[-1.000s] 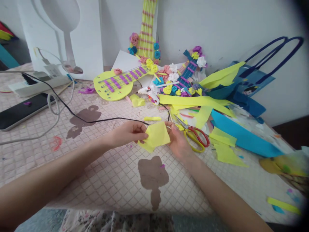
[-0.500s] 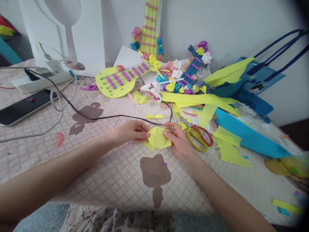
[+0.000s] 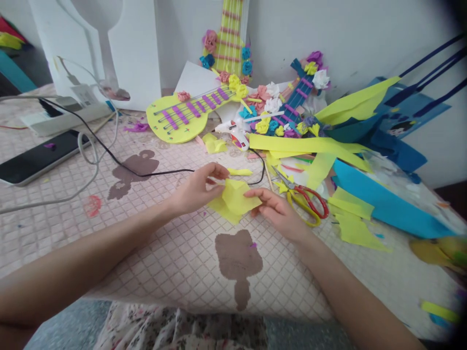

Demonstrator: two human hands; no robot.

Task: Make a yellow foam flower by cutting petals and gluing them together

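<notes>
Yellow paper (image 3: 236,194), thin and creased, was what we held near the middle of the desk (image 3: 171,253) in the head view. Our left hand (image 3: 213,187) was nearly closed, thumb and fingers nipping the left edge; our right hand (image 3: 257,201) was curled loosely, its fingertips pinching the right edge. We seemed to hold it lightly from both sides because so limp a material would sag or crumple under a full grip. We could not tell whether its near corner touched the desk, or whether it was one layer or several.

Just right of our right hand lay the scissors (image 3: 295,187), handles toward the near right, probably left that way for easy reach. Farther off, the glue gun (image 3: 233,130) rested beside the yellow guitar shape (image 3: 199,121), perhaps to keep its tip away from our fingers. A black cord (image 3: 168,172) crossed the desk beyond our left hand. On the right, we had a blue strip (image 3: 390,201) lying beside yellow scraps (image 3: 359,231).
</notes>
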